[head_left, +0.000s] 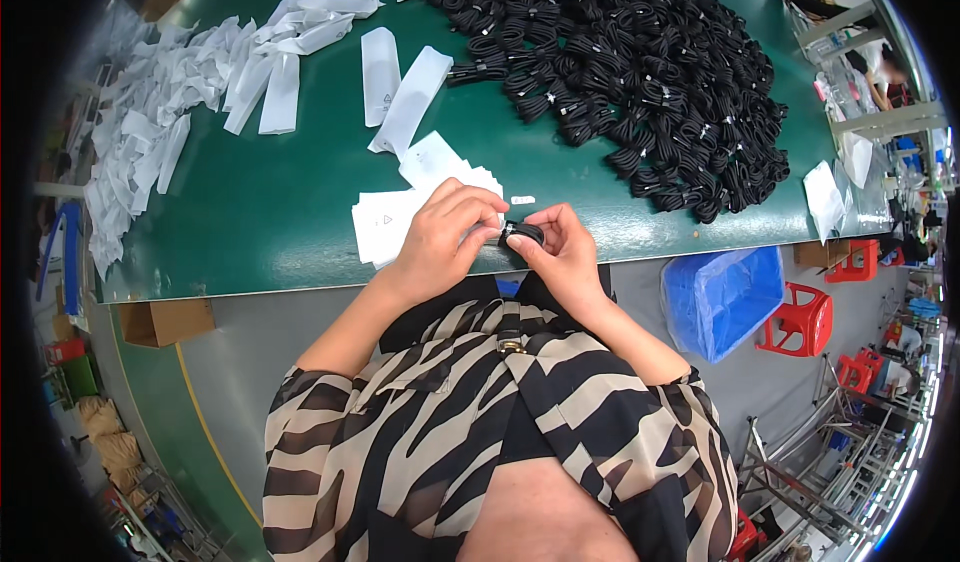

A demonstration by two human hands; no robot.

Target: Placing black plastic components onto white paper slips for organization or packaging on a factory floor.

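My right hand [564, 267] grips a small coiled black cable [523, 232] between thumb and fingers, just over the table's near edge. Close against the coil's left end, my left hand [446, 240] has its thumb and fingers pinched together. What they pinch is too small to make out; something pale shows there. Beneath and beside the left hand lies a fanned stack of flat white pouches [374, 224], partly covered by the hand. A small white strip [522, 200] lies on the table beyond the coil.
Many coiled black cables [640, 72] are heaped across the far right of the green table [300, 187]. Loose white pouches [165, 87] pile up at the left, with two more pouches [410, 97] near the middle. Below the right edge stand a blue lined bin [690, 297] and red stools [800, 320].
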